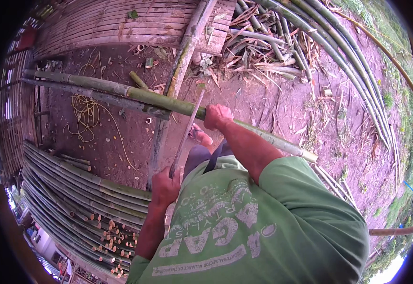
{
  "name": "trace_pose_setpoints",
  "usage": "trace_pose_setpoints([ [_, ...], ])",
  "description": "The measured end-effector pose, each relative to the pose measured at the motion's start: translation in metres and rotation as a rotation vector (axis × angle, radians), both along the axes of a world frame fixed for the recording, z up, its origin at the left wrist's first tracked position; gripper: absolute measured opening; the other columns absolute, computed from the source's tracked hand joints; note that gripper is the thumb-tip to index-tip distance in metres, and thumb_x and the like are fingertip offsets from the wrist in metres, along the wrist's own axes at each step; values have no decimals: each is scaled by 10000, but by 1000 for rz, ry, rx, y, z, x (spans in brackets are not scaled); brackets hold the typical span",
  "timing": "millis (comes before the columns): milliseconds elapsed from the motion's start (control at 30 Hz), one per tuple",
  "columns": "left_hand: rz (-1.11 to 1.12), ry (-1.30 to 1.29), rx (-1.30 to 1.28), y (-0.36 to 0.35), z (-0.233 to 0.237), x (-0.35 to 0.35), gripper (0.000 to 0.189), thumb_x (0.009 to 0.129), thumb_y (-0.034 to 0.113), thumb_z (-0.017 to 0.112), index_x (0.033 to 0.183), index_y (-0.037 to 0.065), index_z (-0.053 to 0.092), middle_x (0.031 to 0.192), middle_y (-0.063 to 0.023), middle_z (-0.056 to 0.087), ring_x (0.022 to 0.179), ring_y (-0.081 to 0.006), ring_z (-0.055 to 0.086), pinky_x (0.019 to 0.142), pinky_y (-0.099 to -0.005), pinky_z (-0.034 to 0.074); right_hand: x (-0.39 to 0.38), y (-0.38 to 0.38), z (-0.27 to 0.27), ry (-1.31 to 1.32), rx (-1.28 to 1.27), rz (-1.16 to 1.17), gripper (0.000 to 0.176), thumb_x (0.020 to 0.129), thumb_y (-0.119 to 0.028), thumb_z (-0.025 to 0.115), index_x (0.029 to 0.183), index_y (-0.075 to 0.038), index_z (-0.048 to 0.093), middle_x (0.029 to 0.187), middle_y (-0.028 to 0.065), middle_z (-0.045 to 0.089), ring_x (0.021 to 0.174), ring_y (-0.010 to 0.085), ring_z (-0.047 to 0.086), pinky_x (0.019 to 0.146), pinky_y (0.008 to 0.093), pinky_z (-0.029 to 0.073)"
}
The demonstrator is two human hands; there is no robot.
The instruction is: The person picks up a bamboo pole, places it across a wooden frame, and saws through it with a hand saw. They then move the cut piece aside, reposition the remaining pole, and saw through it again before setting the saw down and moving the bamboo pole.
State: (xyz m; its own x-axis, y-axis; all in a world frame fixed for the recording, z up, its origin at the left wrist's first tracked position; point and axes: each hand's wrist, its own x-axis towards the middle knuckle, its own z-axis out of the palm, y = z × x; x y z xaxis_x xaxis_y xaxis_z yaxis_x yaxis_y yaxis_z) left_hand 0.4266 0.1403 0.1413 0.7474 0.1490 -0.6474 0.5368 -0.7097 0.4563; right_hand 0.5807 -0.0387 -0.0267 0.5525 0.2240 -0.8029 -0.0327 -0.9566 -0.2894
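Note:
My left hand point(165, 185) is closed around the handle of a long, narrow machete point(185, 137). Its blade slants up and away from me, and near its far end overlaps a green bamboo pole point(142, 96). Just right of the blade, my right hand point(217, 117) is wrapped over that same pole. The pole runs from far left to the lower right, passing across my front. It crosses an upright, weathered bamboo post point(186, 52) and lies beside a darker, greyish pole point(100, 95). My foot in a flip-flop point(200, 136) shows below the right hand.
A large stack of cut bamboo poles point(88, 189) lies at lower left. Tangled yellow rope point(85, 113) rests on the dirt. A bamboo-slat platform point(135, 23) stands at the top, beside a heap of split scraps point(263, 47). Long bent poles point(353, 52) curve along the right.

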Motion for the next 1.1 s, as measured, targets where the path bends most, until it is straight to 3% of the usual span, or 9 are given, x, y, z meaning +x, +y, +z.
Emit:
trace_pose_setpoints([
  [167, -14, 9, 43, -1, -4, 7, 315, 879, 262, 561, 740, -17, 599, 672, -261, 587, 685, -435, 618, 584, -474, 467, 0, -1, -1, -17, 17, -8, 284, 689, -162, 653, 951, -70, 711, 984, 159, 691, 943, 287, 677, 808, 364, 544],
  [333, -56, -115, -100, -40, -115, 98, 323, 890, 281, 532, 804, 2, 672, 730, -247, 638, 746, -422, 636, 676, -488, 495, -1, -2, -5, -4, 22, 11, 293, 698, -195, 666, 960, -70, 709, 994, 167, 687, 938, 292, 677, 815, 373, 542],
  [433, -114, -74, 27, -43, -148, 105, 345, 899, 290, 522, 798, -2, 676, 731, -246, 645, 759, -423, 639, 700, -500, 497, 2, -2, 7, -10, -5, 29, 294, 700, -196, 663, 962, -71, 709, 998, 168, 686, 944, 296, 675, 821, 377, 540],
  [567, -95, -195, 20, -27, -118, 56, 381, 907, 317, 530, 755, -21, 618, 665, -278, 582, 671, -452, 600, 605, -498, 460, 2, 0, 3, 11, -9, 24, 293, 711, -179, 648, 975, -64, 702, 1015, 178, 680, 957, 298, 671, 830, 378, 537],
  [667, -79, -22, 32, 2, -30, -5, 319, 877, 279, 546, 831, -26, 627, 688, -277, 599, 698, -441, 622, 650, -509, 487, 2, 1, -2, 31, -9, 39, 292, 718, -165, 634, 984, -60, 696, 1014, 172, 680, 956, 290, 670, 822, 376, 540],
  [767, -11, 59, 23, 13, 8, -42, 286, 857, 257, 575, 820, -24, 617, 668, -265, 593, 689, -439, 620, 616, -501, 483, -3, 1, -7, 34, 3, 33, 303, 713, -156, 637, 994, -52, 688, 1011, 174, 679, 962, 287, 668, 813, 378, 540],
  [867, 3, -7, -10, 10, -19, -34, 264, 860, 235, 562, 806, -19, 607, 653, -265, 586, 674, -441, 616, 595, -499, 473, 0, 1, -9, 12, 5, 33, 313, 698, -170, 646, 990, -64, 687, 998, 177, 679, 955, 302, 666, 808, 387, 538],
  [933, -70, -166, -48, -4, -87, 5, 278, 871, 234, 554, 799, -29, 605, 652, -269, 583, 665, -452, 608, 596, -501, 474, -11, 2, -38, -32, -3, 41, 338, 675, -206, 659, 986, -76, 680, 961, 175, 683, 932, 325, 666, 815, 404, 531],
  [1100, -13, -300, -32, -40, -110, 20, 289, 888, 272, 557, 836, -7, 613, 668, -265, 594, 696, -466, 595, 616, -527, 477, 33, -15, -46, -101, -64, 29, 365, 658, -228, 674, 1009, -131, 684, 978, 130, 691, 940, 286, 669, 842, 384, 528],
])
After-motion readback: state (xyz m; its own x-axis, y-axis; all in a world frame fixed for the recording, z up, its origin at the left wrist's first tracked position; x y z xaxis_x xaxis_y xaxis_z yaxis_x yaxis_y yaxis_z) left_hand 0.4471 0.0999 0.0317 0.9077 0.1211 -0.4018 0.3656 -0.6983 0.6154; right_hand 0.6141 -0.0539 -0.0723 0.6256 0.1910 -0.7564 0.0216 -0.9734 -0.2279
